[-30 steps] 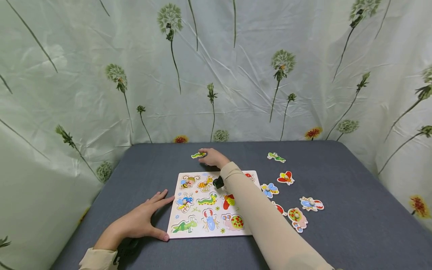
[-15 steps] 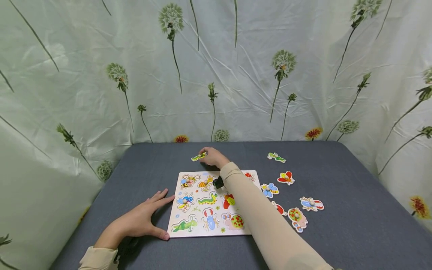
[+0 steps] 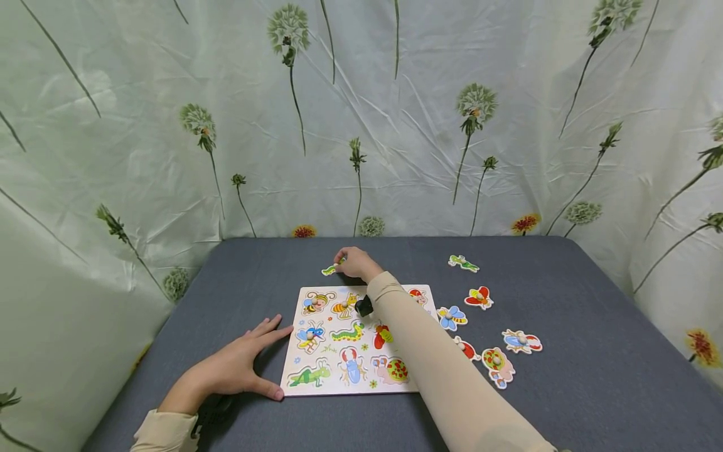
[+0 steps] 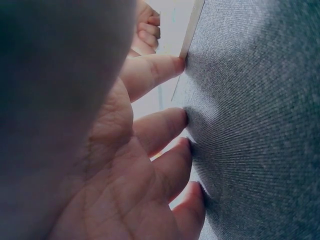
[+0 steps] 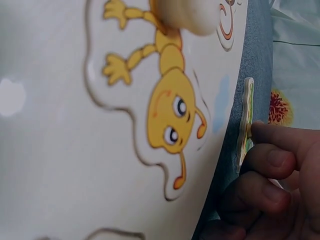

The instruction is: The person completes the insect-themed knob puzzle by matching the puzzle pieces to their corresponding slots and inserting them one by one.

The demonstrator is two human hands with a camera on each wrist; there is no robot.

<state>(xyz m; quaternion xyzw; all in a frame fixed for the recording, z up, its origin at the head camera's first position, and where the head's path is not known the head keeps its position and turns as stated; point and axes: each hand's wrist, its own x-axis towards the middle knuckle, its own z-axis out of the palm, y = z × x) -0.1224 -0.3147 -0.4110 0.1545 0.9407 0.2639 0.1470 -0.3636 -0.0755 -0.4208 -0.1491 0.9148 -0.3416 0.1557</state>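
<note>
Beyond the far edge of a white wooden insect puzzle board (image 3: 295,367), my right hand (image 3: 356,262) pinches a green caterpillar puzzle piece (image 3: 329,270). In the right wrist view this caterpillar piece appears edge-on, and the fingers (image 5: 272,195) partly cover it. My left hand (image 3: 234,364) lies spread at the board's left side. Its thumb touches the near left corner and its index fingertip reaches the left edge. The left wrist view shows the other fingertips (image 4: 172,117) on the dark cloth. A bee piece (image 3: 313,304) sits in the board's far left corner.
Loose pieces lie right of the board: a grasshopper (image 3: 463,263), a red butterfly (image 3: 478,297), a blue-winged bee (image 3: 452,318), a ladybird (image 3: 467,349), a beetle (image 3: 521,341) and a snail (image 3: 497,366). My right forearm (image 3: 446,370) crosses over the board. A flowered curtain (image 3: 407,157) hangs behind the table.
The caterpillar piece has turned in my right fingers and its visible end has come slightly nearer the board. My left hand has stayed at the board's edge.
</note>
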